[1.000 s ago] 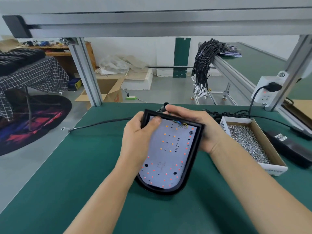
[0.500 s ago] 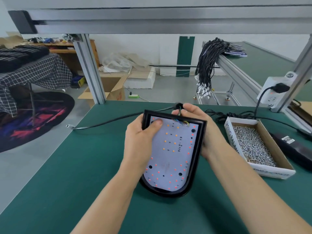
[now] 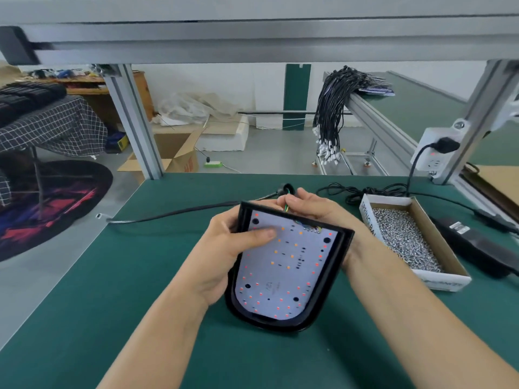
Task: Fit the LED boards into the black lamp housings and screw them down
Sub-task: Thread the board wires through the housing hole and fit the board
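Observation:
A black lamp housing [image 3: 332,284] with a rounded near end rests tilted on the green bench [image 3: 98,318]. A white LED board [image 3: 283,270] with red and orange dots lies inside it. My left hand [image 3: 227,248] grips the housing's left wall, its thumb pressing the board's upper left. My right hand [image 3: 314,209] reaches around the far right side and pinches the thin coloured wires [image 3: 286,207] at the board's top edge. A black cable [image 3: 179,212] runs from the housing's far end to the left.
A cardboard box of small silver screws [image 3: 404,240] sits right of the housing. Beyond it lie a black power adapter [image 3: 477,245] and coiled cords [image 3: 365,190]. A socket [image 3: 434,153] hangs on the right frame post. Aluminium frame posts [image 3: 134,122] stand at the bench's far edge.
My left thumb has slid further onto the board. My right fingers have closed on the wires at the top edge. The housing has shifted slightly nearer.

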{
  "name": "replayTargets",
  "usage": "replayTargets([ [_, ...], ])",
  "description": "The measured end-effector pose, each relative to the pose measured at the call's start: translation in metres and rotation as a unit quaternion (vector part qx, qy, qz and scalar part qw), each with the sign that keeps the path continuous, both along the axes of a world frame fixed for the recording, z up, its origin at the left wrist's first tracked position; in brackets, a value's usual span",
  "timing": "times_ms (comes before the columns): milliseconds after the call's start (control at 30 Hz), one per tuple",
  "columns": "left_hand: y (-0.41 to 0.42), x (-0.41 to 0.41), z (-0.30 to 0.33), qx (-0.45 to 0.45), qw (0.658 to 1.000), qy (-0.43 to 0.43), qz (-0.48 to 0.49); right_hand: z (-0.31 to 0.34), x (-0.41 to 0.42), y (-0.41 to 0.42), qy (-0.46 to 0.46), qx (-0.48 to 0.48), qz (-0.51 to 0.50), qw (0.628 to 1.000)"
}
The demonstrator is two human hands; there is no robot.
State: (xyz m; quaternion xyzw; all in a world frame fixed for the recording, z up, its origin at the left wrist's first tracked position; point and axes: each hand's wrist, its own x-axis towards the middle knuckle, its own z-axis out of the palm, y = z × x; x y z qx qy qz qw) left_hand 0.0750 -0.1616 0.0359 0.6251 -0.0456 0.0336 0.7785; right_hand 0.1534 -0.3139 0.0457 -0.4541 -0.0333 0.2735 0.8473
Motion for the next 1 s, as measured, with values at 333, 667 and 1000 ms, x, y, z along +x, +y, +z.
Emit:
replayTargets([
  [333, 0.007, 0.003, 0.008, 0.014, 0.999, -0.051, -0.001, -0.002, 0.006, 0.005, 0.004, -0.011, -0.096, 0.995],
  [667, 0.006, 0.008, 0.017, 0.088, 0.991, -0.008, -0.099, 0.003, 0.023, -0.01, 0.06, -0.001, 0.079, 0.995],
  [1000, 0.0, -0.001, 0.022, 0.135, 0.979, -0.037, -0.146, 0.007, 0.027, -0.005, 0.077, -0.019, 0.151, 0.985],
])
